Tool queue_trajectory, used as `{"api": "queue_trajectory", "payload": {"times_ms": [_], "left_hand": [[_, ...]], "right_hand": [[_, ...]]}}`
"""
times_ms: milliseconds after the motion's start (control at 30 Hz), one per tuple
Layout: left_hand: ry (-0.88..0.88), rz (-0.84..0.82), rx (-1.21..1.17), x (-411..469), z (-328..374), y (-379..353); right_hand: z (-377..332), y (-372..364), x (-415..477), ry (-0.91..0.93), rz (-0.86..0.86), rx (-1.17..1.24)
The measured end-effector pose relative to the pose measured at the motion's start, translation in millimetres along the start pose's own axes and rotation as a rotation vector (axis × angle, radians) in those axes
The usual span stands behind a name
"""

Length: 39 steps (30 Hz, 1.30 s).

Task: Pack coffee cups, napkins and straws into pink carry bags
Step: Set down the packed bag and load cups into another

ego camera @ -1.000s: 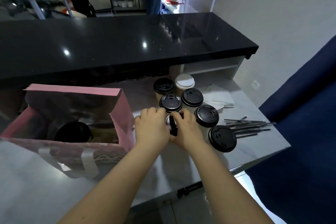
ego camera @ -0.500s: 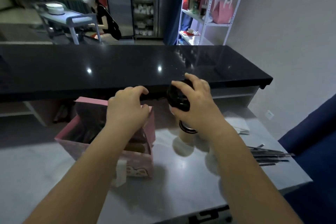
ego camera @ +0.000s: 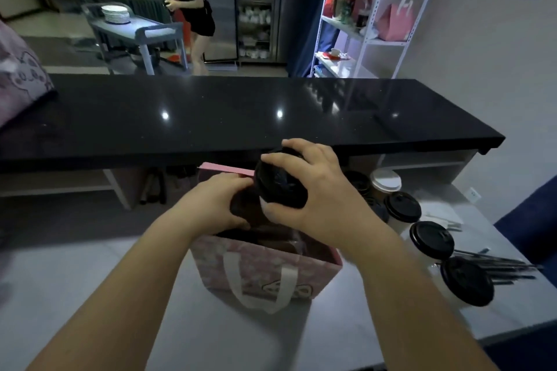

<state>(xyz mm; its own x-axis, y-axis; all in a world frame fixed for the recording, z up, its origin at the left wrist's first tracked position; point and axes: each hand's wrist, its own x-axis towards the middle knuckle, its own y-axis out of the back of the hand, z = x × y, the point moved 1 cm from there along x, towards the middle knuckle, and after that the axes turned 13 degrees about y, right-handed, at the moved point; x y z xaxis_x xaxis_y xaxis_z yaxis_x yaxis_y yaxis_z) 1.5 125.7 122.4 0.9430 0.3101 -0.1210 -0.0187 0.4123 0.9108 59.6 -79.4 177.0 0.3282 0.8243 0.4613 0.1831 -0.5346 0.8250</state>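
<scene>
As gripped: black-lidded cup (ego camera: 281, 187).

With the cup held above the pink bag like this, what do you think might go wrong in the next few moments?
1. The right hand grips the cup mainly by its black lid; if the lid pops off, the cup could drop and spill.
2. The pink bag already looks partly filled, so the cup may land on something and tip.
3. The right forearm passes close to the lidded cups beside the bag and could knock one over.
</scene>
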Motion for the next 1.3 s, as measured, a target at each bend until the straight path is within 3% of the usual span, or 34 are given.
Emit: {"api": "queue_trajectory", "payload": {"times_ms": [200,367,533,900,1000,1300], "left_hand": [[-0.120,0.040,0.271,1.7,-14.1,-13.7],[-0.114,-0.047,0.374,-3.9,-16.0,-19.9],[-0.155,-0.032,0.434,-14.9,-16.4,-24.4],[-0.168,-0.031,0.368,-14.3,-26.4,-22.6],[-0.170,-0.011,0.344,-14.2,-28.1,-23.6],[-0.145,-0.021,0.352,-18.7,-28.3,-24.5]], "right_hand": [[6.8,-46.9,-5.4,-0.131,-0.208,0.035],[29.0,-73.2,-16.5,-0.268,-0.439,-0.272],[52.1,-75.4,-16.9,-0.518,-0.633,-0.342],[43.7,-109.0,-10.3,-0.478,-0.615,-0.122],[41.2,-106.9,-11.5,-0.477,-0.558,-0.147],[34.7,-119.0,-23.2,-0.464,-0.600,-0.124]]}}
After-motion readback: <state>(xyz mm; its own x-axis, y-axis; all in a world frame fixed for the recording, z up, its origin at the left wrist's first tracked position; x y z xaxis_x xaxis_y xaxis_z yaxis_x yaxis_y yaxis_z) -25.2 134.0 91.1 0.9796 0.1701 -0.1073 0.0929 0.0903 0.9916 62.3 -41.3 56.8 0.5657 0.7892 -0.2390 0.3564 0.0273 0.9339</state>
